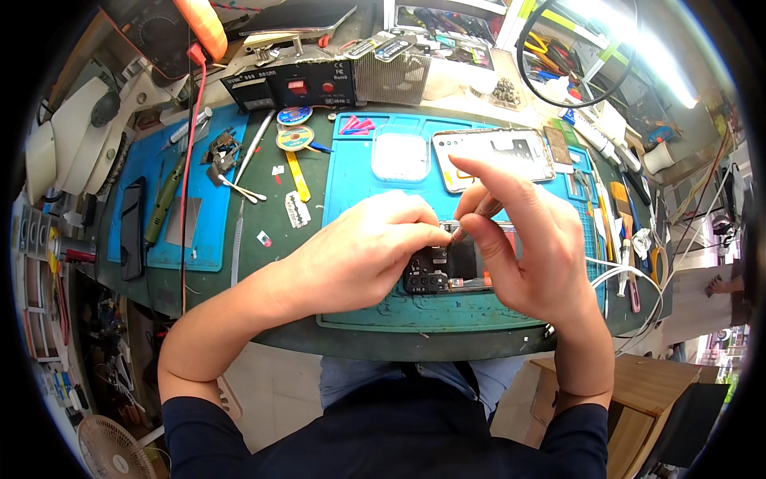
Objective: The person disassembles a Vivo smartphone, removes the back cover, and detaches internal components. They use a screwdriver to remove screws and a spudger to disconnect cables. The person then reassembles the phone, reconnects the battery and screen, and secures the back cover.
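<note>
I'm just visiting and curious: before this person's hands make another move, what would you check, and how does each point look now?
1. Slim tool held: ok, gripped in the right hand.
2. Left hand close by: ok, its fingertips are near the tool's lower end.
3. Opened phone on the blue mat: ok.
4. Tool's tip seated: cannot tell, the contact is too small to read.
5. Phone fully visible: not ok, the hands cover part.
6. Razor blade off the mat: ok, it lies to the left.

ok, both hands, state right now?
Left hand: fingers curled together by the tool's lower end, over the opened phone; whether it grips anything can't be told.
Right hand: closed, holding a slim screwdriver-like tool.
</note>
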The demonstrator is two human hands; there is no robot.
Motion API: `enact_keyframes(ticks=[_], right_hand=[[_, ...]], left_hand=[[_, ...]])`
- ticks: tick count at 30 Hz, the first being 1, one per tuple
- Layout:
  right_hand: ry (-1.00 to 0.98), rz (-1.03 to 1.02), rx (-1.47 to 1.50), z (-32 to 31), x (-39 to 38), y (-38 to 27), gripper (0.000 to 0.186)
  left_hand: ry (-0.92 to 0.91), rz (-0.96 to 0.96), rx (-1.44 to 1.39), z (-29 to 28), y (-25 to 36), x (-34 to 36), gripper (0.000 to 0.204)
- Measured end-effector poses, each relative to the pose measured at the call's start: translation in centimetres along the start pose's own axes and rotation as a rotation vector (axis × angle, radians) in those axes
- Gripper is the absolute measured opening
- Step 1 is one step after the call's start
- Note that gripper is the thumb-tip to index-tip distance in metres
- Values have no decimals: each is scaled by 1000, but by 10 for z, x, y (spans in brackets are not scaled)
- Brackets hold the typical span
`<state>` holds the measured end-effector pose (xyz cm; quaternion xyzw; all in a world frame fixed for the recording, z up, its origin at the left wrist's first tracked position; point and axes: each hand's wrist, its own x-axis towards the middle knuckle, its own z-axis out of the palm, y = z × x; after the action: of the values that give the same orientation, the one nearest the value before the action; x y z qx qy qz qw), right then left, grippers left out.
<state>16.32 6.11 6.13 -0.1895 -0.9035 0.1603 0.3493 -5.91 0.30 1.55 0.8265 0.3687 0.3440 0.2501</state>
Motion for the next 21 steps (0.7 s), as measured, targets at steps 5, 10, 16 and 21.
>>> enact_keyframes(ticks=[5, 10, 16, 21], right_hand=[[29, 33, 14, -1, 1, 2, 46], [-5, 14, -7, 0, 0, 0, 46], [-18, 13, 6, 1, -1, 0, 46], [-35, -24, 3, 2, 0, -1, 48]], left_hand=[[39, -36, -22, -2, 2, 2, 35], [-15, -35, -32, -1, 1, -1, 35], [-30, -29, -14, 0, 0, -1, 35], [3, 12, -22, 2, -1, 0, 35]])
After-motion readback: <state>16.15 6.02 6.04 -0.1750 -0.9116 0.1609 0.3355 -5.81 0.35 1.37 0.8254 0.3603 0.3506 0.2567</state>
